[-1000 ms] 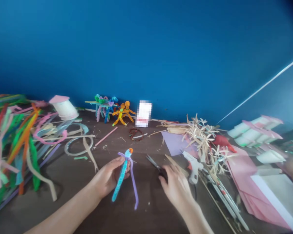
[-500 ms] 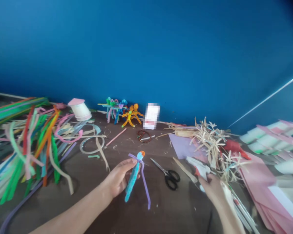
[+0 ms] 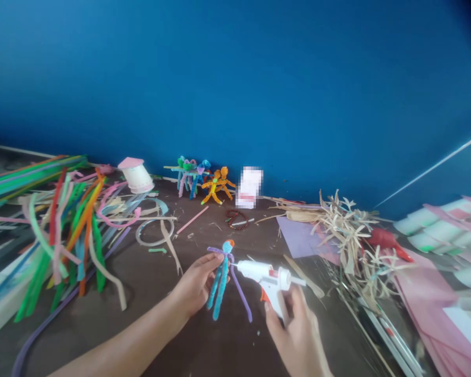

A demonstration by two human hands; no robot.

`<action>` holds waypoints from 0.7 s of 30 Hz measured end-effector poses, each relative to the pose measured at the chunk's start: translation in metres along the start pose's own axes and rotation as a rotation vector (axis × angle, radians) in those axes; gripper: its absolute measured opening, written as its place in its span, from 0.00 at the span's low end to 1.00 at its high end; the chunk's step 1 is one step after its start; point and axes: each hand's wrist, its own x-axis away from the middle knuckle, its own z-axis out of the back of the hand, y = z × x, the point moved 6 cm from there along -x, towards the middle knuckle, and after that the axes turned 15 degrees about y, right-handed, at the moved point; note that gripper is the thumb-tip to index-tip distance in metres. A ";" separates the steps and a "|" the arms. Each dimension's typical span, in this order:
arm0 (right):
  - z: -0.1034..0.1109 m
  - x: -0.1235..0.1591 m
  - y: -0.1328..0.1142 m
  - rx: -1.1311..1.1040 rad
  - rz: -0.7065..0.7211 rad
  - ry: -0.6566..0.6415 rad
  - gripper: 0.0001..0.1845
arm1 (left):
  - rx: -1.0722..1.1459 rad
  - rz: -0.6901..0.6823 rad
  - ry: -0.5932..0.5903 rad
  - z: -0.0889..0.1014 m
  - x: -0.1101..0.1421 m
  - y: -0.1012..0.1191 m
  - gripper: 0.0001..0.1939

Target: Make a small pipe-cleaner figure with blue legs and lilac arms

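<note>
Blue pipe-cleaner figure (image 3: 221, 287), orange-headed with purple arms, sits gripped in the left hand (image 3: 198, 285), held low over the brown counter (image 3: 149, 324). The right hand (image 3: 296, 335) is closed around a white glue gun (image 3: 269, 277), its nozzle just beside the figure's neck. Colored strips (image 3: 74, 235) lie heaped left of the hands; dried straw (image 3: 349, 233) and pink paper (image 3: 427, 301) lie to the right.
</note>
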 end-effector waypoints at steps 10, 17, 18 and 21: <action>-0.003 -0.008 -0.011 0.117 0.156 0.080 0.08 | -0.036 0.048 0.023 -0.003 0.006 -0.001 0.03; -0.007 -0.003 -0.015 0.208 0.275 0.128 0.07 | -0.022 0.057 0.030 -0.001 0.004 -0.002 0.02; -0.007 -0.003 -0.015 0.211 0.282 0.130 0.07 | -0.022 0.057 0.027 -0.001 0.003 -0.002 0.02; -0.009 -0.003 -0.015 0.192 0.271 0.127 0.07 | -0.026 0.058 0.024 -0.001 0.003 -0.002 0.03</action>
